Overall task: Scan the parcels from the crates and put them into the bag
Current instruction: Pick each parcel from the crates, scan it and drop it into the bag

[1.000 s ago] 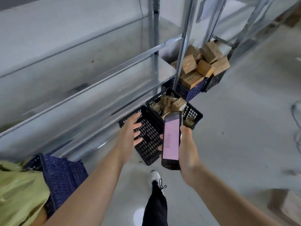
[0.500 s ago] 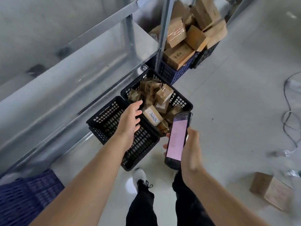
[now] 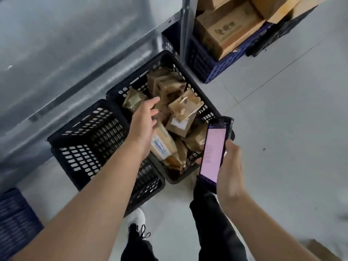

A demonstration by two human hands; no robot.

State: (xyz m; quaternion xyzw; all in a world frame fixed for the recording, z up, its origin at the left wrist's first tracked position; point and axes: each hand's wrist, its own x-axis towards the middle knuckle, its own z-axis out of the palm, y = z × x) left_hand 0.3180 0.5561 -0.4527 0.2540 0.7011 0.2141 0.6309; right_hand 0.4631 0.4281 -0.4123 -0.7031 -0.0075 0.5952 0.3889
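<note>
The black crate of parcels (image 3: 205, 110) sits on the floor at the foot of the metal shelf post (image 3: 185, 27), heaped with small brown cardboard parcels (image 3: 185, 105). One long parcel (image 3: 162, 143) at the near side of that crate carries a white label with a blue line of print, too blurred to read; another (image 3: 178, 126) shows a plain white sticker. Behind the crate, past the post, a larger carton (image 3: 228, 32) in a blue crate (image 3: 212, 66) bears dark printed characters that cannot be made out.

The left hand (image 3: 144, 122) hangs over the parcels with fingers loosely spread and straight, touching or just above them; I cannot tell which. The right hand (image 3: 228, 170) grips a handheld scanner (image 3: 213, 153) just right of the crate, fingers curled round its edge; its pink screen shows faint unreadable lines.

Half a second ago the left hand was over the rim between this crate and the empty black crate (image 3: 90, 146) beside it; it is now further in over the parcels, and the view has closed in on the crate.
</note>
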